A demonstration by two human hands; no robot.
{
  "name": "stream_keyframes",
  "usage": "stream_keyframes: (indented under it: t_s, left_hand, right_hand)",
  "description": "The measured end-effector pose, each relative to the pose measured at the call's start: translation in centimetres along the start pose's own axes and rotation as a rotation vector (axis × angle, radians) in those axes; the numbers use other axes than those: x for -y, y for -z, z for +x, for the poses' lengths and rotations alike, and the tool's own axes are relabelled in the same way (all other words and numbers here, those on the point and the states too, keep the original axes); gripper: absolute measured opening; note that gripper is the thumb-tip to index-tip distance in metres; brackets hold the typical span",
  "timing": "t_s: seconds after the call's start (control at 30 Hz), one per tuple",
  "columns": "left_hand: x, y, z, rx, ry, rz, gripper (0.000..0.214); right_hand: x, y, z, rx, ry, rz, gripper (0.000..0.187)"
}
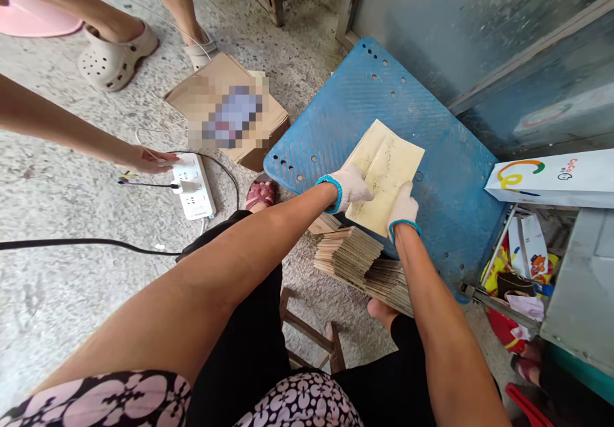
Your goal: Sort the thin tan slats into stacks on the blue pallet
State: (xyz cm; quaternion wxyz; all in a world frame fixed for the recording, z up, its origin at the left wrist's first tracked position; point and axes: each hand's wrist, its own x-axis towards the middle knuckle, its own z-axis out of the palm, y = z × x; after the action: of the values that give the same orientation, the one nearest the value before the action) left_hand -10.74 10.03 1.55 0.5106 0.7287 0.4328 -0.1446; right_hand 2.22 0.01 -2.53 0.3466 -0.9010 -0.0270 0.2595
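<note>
While both gloved hands point(374, 197) pinch yellowed sheet point(386, 174) | blue board point(378, 104) | concrete floor point(57, 178)

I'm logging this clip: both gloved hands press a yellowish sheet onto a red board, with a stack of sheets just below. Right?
Not quite: the board is blue, not red, as the head view shows. Both gloved hands, left and right, do rest on the yellowish sheet, with the stack just below.

paper sheet point(386, 171) | pale yellow, creased | flat on blue board point(374, 101) | tilted diagonally
</note>
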Motion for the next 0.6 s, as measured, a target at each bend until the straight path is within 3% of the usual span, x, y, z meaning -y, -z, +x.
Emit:
stream_keyframes:
  t_s: [0.1,0.23,0.33,0.43,0.53,0.6]
  left_hand:
    - [0.6,0.4,0.3,0.003,-0.008,-0.057,0.049]
    - [1.1,1.3,0.1,-0.026,-0.136,-0.254,0.070]
    - [0.9,1.2,-0.9,0.100,-0.220,-0.606,0.063]
    - [0.6,0.4,-2.5,0.240,-0.206,-0.951,0.053]
    - [0.4,-0.2,-4.4,0.271,-0.129,-1.106,0.045]
    - [0.6,-0.2,-5.7,0.287,-0.147,-1.130,0.043]
  right_hand:
    - [-0.2,0.6,-2.5,0.010,0.028,0.117,0.057]
    - [-1.0,1.8,-5.5,0.080,0.103,0.303,0.059]
    - [-2.2,2.4,-7.4,0.112,0.140,0.315,0.060]
    - [-3.7,2.5,-9.4,0.137,0.182,0.217,0.058]
    - [-5.0,2.9,-10.8,0.262,0.195,0.240,0.057]
    - [-5.2,4.1,-11.1,0.314,0.257,0.232,0.057]
